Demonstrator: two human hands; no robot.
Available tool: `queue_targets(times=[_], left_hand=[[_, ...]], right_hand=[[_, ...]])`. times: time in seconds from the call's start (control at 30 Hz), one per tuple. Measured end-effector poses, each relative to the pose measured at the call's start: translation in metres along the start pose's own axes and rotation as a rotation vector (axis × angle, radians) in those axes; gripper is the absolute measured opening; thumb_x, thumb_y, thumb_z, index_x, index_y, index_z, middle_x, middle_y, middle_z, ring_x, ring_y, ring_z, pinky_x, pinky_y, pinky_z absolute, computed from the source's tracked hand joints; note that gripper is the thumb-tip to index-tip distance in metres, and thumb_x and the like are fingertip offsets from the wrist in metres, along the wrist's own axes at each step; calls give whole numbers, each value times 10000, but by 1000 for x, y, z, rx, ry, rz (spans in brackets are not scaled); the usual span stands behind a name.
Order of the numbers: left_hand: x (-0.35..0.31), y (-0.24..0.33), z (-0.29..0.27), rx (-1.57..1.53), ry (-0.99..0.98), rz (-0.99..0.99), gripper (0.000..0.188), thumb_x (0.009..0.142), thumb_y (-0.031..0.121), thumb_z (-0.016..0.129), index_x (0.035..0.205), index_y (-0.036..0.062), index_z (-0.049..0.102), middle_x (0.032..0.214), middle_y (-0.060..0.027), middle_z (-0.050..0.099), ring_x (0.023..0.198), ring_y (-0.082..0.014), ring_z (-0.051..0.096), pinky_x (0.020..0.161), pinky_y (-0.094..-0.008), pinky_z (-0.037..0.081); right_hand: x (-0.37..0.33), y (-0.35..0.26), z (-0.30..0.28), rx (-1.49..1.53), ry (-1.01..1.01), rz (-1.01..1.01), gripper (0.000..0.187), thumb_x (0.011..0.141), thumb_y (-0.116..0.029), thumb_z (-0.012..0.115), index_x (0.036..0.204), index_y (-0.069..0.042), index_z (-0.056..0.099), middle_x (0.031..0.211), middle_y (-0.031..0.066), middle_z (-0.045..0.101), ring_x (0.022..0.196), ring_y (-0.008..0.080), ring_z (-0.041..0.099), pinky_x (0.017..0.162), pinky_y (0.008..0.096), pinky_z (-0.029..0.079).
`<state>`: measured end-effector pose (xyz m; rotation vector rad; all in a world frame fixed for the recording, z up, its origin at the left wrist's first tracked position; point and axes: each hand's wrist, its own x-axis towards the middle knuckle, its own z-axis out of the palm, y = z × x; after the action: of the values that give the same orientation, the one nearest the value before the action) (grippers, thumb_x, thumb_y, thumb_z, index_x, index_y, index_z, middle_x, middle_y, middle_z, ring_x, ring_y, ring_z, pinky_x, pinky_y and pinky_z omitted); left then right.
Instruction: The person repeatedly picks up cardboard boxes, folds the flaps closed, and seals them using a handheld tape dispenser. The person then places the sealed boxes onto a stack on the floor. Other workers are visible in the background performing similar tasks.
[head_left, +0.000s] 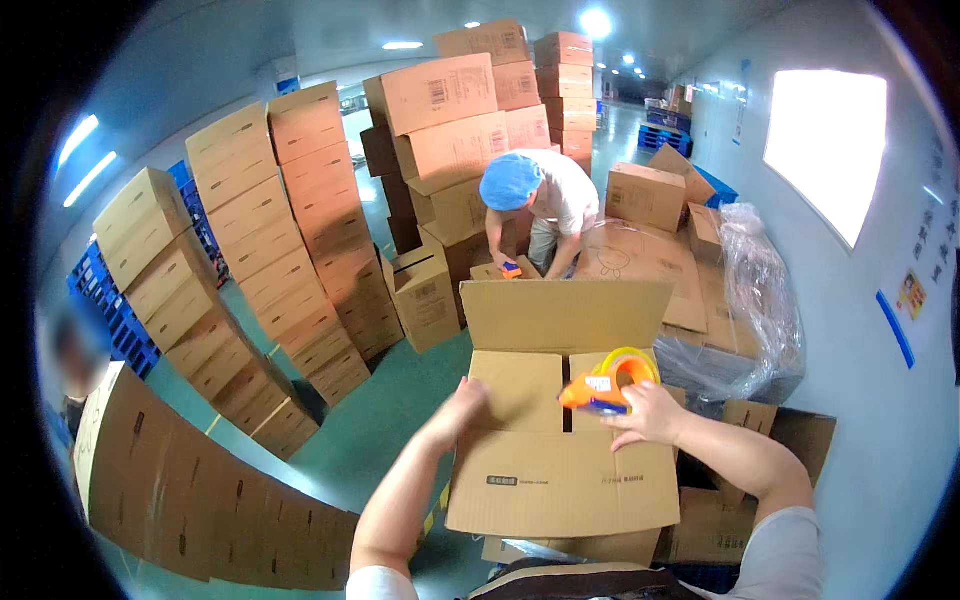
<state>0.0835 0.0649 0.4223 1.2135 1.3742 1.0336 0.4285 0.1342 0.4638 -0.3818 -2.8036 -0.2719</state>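
A cardboard box (560,485) stands in front of me. Its two side flaps are folded inward with a dark gap between them. The far flap (570,315) sticks up, and the near flap slopes down toward me. At the box's left edge, my left hand (465,405) grips the side, its fingers partly hidden. My right hand (648,412) is closed around an orange tape dispenser (597,388) with a roll of yellowish tape, held just over the right side flap and the gap.
Tall stacks of closed boxes (235,240) rise at the left, with another row (230,500) curving along the lower left. Beyond my box, a co-worker in a blue cap (512,182) bends over a box with another tape dispenser (511,270). Plastic-wrapped cardboard (760,300) lies right, beside the wall.
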Motion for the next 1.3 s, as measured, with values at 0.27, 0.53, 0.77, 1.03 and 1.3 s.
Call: queue_targets(times=[0.27,0.53,0.77,1.03,1.3], left_hand=[[-14,-5,41,822,218,352,1134,670,452,714,1327,-117,-15,1361,-337,166,1211,-392,361,965,-372,378],[-21,-18,31,375,563,646,991,767,369,641,1375,-5,-46,1419,-250,115,1175,-365,419,944,-390,378],[-5,-33,21,259,205,10,877,796,380,626,1327,-113,133,1216,-279,458,1132,-296,481,919,-330,399],[5,15,50,212,-105,171,970,687,336,746,1318,-69,130,1250,-243,400,1174,-277,426,966,-362,365],[28,20,74,330,-197,45,985,669,306,766,1308,-83,124,1273,-249,386,1201,-293,399,990,-366,338]], right_hand=[[116,79,-85,-498,469,417,205,779,-309,622,907,-153,660,919,143,529,786,300,539,640,421,409],[38,-37,-10,-10,27,546,191,716,-292,672,893,-222,689,866,142,508,808,287,538,726,412,424],[-37,-31,-27,-435,204,948,366,746,-417,625,973,-132,665,978,154,523,926,265,487,751,426,367],[-103,-71,12,896,782,1463,351,768,-156,667,1050,41,592,914,87,636,825,142,591,748,261,457],[-146,-50,-26,272,434,1342,430,825,-101,539,1244,-39,469,1191,165,530,1089,249,515,926,334,378]])
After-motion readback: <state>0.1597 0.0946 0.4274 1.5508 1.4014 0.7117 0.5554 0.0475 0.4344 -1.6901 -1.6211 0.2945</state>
